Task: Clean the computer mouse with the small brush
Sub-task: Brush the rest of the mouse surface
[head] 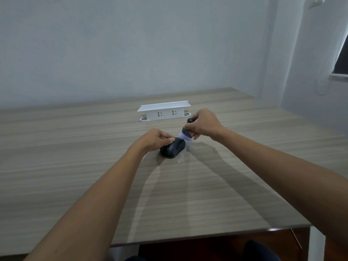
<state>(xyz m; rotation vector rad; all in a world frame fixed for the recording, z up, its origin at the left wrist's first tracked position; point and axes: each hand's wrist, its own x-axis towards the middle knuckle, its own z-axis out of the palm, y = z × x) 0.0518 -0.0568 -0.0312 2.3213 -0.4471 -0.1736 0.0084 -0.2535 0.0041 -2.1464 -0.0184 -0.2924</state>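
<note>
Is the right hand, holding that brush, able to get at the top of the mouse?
Probably yes: the right hand has the brush at the mouse already, and the left hand grips only its left side.

No readable text, seemingly, anywhere.

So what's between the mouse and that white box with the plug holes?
In the head view, the brush held in the right hand sits there, bristles on the mouse. Behind it, bare wooden table up to the socket box.
</note>
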